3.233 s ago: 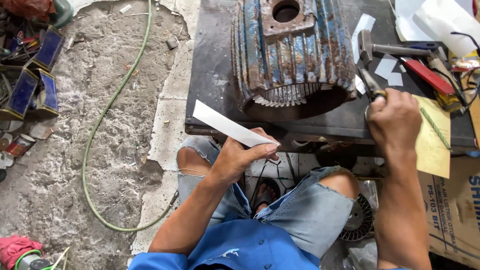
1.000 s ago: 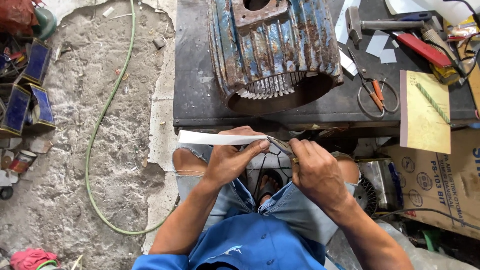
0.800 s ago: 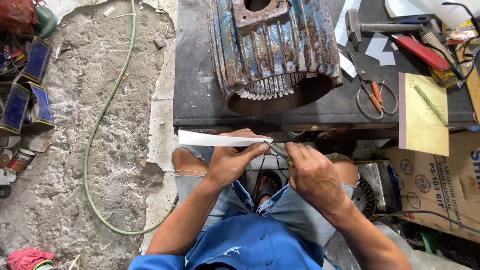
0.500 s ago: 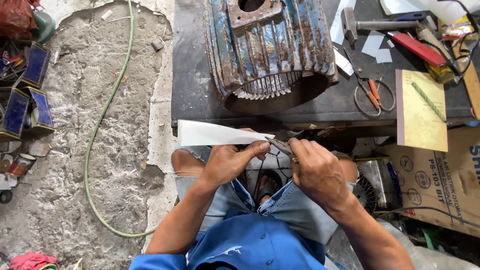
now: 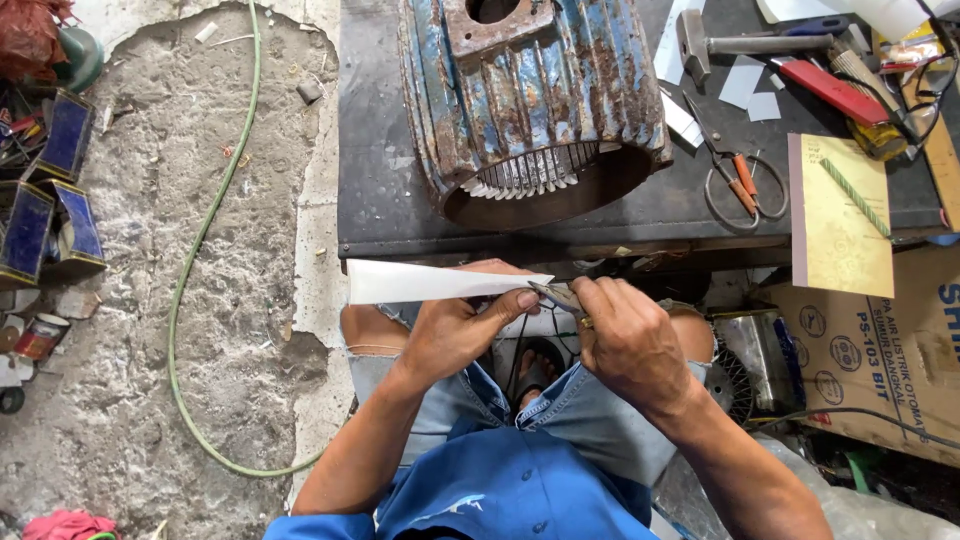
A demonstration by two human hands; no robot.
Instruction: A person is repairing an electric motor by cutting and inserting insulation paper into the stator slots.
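Two hands work at lap level below the bench edge. Left hand (image 5: 455, 330) is clamped on a white paper strip (image 5: 440, 283), holding it level and taut, apparently to steady it for trimming. Right hand (image 5: 630, 340) is closed around a small metal cutting tool (image 5: 557, 296), its tip at the strip's narrow end. Motor housing (image 5: 530, 95) lies on the workbench (image 5: 380, 180), open end toward the person. Cardboard box (image 5: 880, 350) stands at right, contents unseen.

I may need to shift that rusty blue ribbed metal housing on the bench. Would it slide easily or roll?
The housing is probably heavy: thick ribbed metal, large on the bench. Its rounded body might rock or roll sideways if pushed. The rusty surface likely grips, not slips.
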